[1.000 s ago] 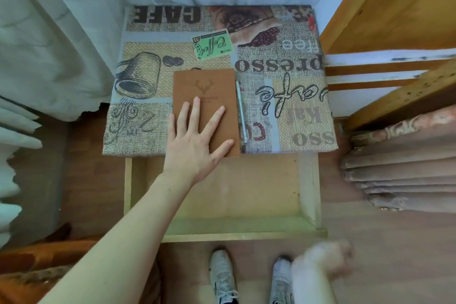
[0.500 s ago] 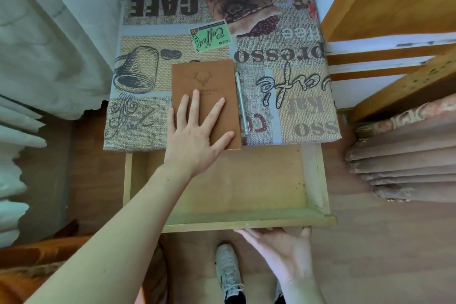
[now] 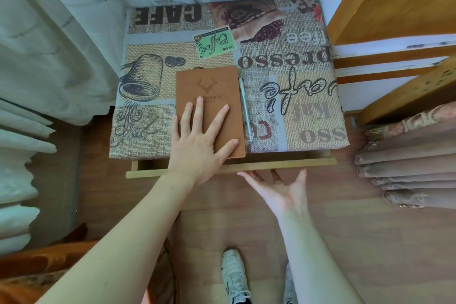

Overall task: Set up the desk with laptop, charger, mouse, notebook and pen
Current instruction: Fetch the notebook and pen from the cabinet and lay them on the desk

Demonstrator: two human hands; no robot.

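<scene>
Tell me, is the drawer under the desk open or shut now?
Almost shut. Only a thin strip of the drawer front shows below the desk edge, with the right hand against it.

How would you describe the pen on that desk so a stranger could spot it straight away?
Start at the small desk covered in a coffee-themed printed cloth. Near its middle lies a brown leather-look notebook with a stag's head on the cover, the left hand flat on it. Just right of the notebook, parallel to its long edge, lies the slim silvery pen, the only thin shiny thing there.
</scene>
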